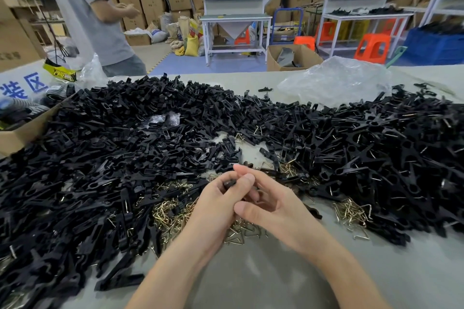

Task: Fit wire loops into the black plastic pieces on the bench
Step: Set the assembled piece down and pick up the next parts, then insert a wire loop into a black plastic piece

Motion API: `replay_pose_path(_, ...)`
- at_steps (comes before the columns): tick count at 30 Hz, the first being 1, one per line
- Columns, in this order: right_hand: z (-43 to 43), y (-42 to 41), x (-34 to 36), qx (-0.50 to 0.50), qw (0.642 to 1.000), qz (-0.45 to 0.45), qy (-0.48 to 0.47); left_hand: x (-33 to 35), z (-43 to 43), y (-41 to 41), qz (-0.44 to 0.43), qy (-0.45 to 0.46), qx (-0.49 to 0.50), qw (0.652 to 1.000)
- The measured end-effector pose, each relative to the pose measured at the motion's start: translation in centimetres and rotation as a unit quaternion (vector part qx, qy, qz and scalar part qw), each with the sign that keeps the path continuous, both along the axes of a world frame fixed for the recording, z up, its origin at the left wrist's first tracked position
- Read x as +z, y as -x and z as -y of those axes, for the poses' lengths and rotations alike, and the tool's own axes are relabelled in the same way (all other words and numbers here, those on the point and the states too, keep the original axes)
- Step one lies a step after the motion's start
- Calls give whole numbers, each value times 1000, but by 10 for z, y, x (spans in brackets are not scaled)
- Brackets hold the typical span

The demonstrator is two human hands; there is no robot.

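My left hand [216,204] and my right hand [272,202] meet over the bench's middle, fingers interlaced around a small black plastic piece [229,183]. Both hands grip it; most of the piece is hidden by fingers, and I cannot see a wire in it. Loose brass-coloured wire loops [173,211] lie in a heap under and left of my hands, with another small heap of wire loops [351,213] to the right. Black plastic pieces [120,148] cover the bench in a wide pile, left, far and right.
A cardboard box [22,133] sits at the left edge. Crumpled clear plastic [334,80] lies at the far right of the grey bench [251,271]. A person in a grey shirt [100,15] stands beyond the bench at the left. Shelving, cartons and orange stools fill the background.
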State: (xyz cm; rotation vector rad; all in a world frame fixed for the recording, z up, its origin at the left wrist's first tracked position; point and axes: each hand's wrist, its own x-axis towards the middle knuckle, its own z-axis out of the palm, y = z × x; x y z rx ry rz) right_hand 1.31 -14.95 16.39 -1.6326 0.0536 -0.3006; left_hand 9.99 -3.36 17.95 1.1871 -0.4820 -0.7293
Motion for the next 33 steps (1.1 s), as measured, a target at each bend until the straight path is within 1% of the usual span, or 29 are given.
replay_pose_path(3,2,2,2,-3,998,7,58,-1,-4,-2,-12,-13,-39,999)
replay_pose_path(5,3,3,2,-15,997,16,72,-2,-6,-4,-4,-26,-73,997)
replay_pose_path(7,3,3,1,-18,997,35,61,-4,-7,-5,-2,-20,-116,993)
replay_pose_path(9,2,3,2,-21,999,37,16,-4,-7,-5,-15,15,-160,987)
replay_pose_path(11,6,3,4,-65,997,37,6,-2,-6,-4,-26,39,-182,982)
replay_pose_path(12,11,2,9,-108,993,42,15,-1,-5,-2,-27,38,-174,984)
replay_pose_path(13,19,2,17,-146,988,51,-5,0,-4,-1,-24,33,-149,988)
replay_pose_path(14,32,1,25,-182,978,73,-74,0,-5,0,-8,25,-110,994)
replay_pose_path(15,49,1,35,-202,956,104,-186,0,-6,0,27,18,-65,997)
replay_pose_path(16,65,1,45,-209,919,136,-304,-2,-7,0,80,5,-20,997)
replay_pose_path(17,78,2,56,-211,882,156,-392,-3,-9,-1,151,-17,23,988)
replay_pose_path(18,88,3,64,-211,859,158,-439,-5,-12,-2,241,-52,61,967)
replay_pose_path(19,92,3,68,-204,860,144,-444,-6,-14,-3,347,-105,91,927)
replay_pose_path(20,89,2,67,-199,878,125,-418,-9,-16,-6,464,-174,104,862)
replay_pose_path(21,82,1,62,-192,900,108,-375,-15,-16,-8,566,-246,98,781)
replay_pose_path(22,72,0,55,-188,924,92,-319,-20,-16,-9,629,-314,77,707)
replay_pose_path(23,59,-1,47,-188,947,81,-247,-24,-16,-11,652,-371,49,659)
replay_pose_path(24,46,-2,37,-197,966,68,-151,-28,-15,-13,653,-413,29,634)
replay_pose_path(25,35,-4,25,-220,973,52,-38,-31,-14,-15,646,-435,27,627)
replay_pose_path(26,26,-6,12,-248,965,33,81,-32,-14,-17,637,-447,40,627)
replay_pose_path(27,20,-9,0,-271,941,12,202,-32,-14,-19,629,-453,58,629)
replay_pose_path(28,14,-12,-9,-275,906,-16,320,-32,-12,-21,627,-454,76,628)
replay_pose_path(29,9,-15,-18,-265,868,-47,418,-32,-11,-22,630,-450,90,626)
replay_pose_path(30,7,-16,-25,-251,836,-75,481,-31,-10,-22,634,-440,100,628)
replay_pose_path(31,7,-16,-29,-239,821,-91,510,-31,-9,-22,639,-426,109,631)
replay_pose_path(32,9,-16,-31,-231,821,-97,514,-31,-8,-22,647,-411,121,631)
replay_pose_path(33,11,-15,-31,-227,828,-93,504,-31,-8,-22,655,-399,133,628)
